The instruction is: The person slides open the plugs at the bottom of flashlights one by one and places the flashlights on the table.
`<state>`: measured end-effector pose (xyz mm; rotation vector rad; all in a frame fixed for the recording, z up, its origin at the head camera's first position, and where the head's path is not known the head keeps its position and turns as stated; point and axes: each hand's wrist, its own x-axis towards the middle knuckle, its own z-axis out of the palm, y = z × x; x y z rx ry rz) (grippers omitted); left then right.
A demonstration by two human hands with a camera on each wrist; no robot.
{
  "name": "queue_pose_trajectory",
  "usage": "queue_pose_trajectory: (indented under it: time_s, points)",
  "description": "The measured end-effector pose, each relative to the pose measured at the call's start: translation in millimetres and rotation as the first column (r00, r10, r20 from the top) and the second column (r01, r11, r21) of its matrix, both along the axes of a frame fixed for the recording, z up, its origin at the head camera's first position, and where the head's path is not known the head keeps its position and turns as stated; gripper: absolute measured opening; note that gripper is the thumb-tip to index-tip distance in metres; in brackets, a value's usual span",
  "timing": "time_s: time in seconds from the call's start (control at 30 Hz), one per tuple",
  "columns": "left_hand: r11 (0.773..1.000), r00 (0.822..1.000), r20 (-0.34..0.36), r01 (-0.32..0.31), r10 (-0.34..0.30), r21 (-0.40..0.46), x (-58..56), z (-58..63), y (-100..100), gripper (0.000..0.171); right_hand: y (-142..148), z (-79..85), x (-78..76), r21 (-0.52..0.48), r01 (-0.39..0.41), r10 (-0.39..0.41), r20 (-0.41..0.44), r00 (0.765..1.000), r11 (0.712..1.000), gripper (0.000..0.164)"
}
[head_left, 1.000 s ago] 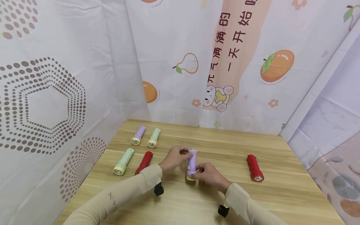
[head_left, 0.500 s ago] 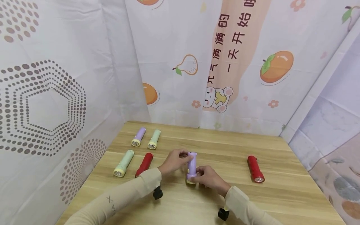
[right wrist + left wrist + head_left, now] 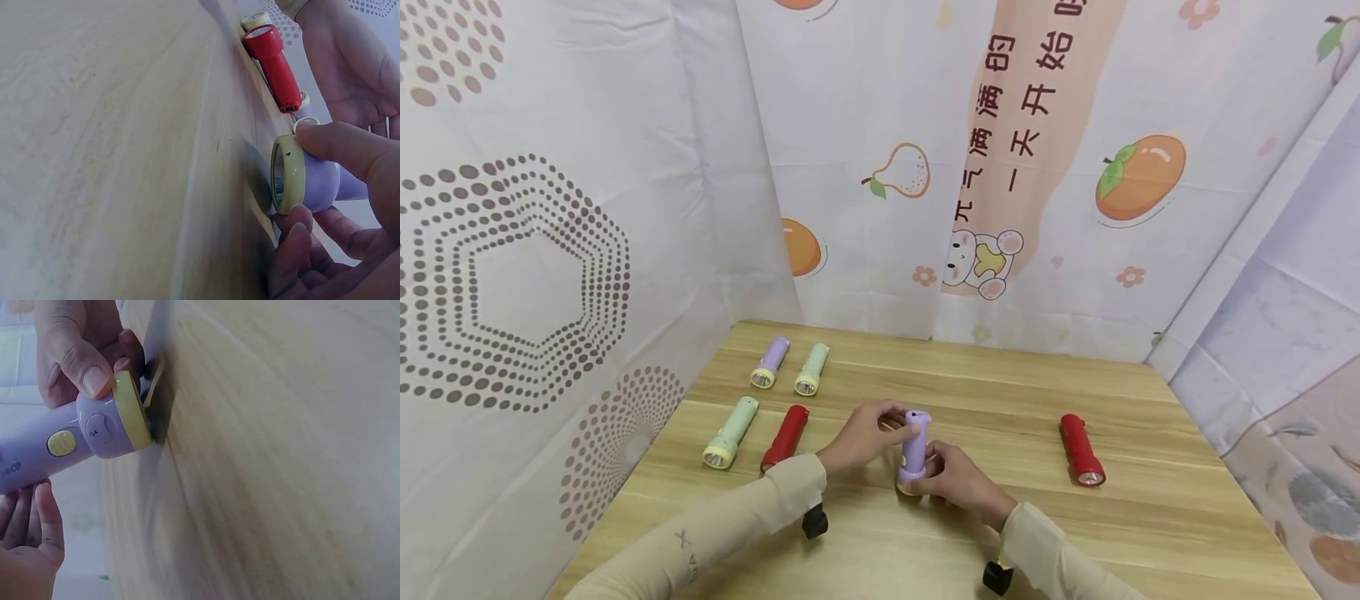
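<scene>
A purple flashlight [image 3: 914, 448] with a pale yellow head ring stands nearly upright between the hands, its lens end down close over the wooden table and its tail leaning slightly right. My left hand [image 3: 867, 437] holds the tail end, thumb on the near side. Lower down, my right hand [image 3: 964, 482] pinches the head by the ring, as the right wrist view shows with the thumb [image 3: 334, 140] on one side and fingers on the other. In the left wrist view the yellow switch [image 3: 61, 443] on the purple body is uncovered.
Left of the hands lie a red flashlight [image 3: 786, 437], two mint green flashlights [image 3: 732, 433] and another purple flashlight [image 3: 771, 360]. A second red flashlight [image 3: 1081, 450] lies at the right. Printed curtains [image 3: 865, 308] hang behind and beside the table [image 3: 1000, 392].
The purple flashlight has shifted slightly toward me, and its tail has tipped to the right. Both hands have moved along with it, keeping their hold. The other flashlights lie as before.
</scene>
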<state>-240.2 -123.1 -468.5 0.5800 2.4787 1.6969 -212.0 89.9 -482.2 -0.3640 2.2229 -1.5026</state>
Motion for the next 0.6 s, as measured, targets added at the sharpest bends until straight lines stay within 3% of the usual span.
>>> queue_pose_trajectory:
  time_s: [0.33,0.6]
  points:
    - [0.994,0.991,-0.077,0.108,-0.109,-0.011,12.1,-1.1,-3,0.030,1,-5.3,4.7,0.043,-0.001,0.004,-0.076,0.997,0.999,0.050]
    - [0.975,0.956,-0.188,0.218,-0.224,-0.054,20.8,-1.7,-5,0.036,0,-4.9,9.3,0.050,-0.042,0.048,-0.124,0.991,0.998,0.071]
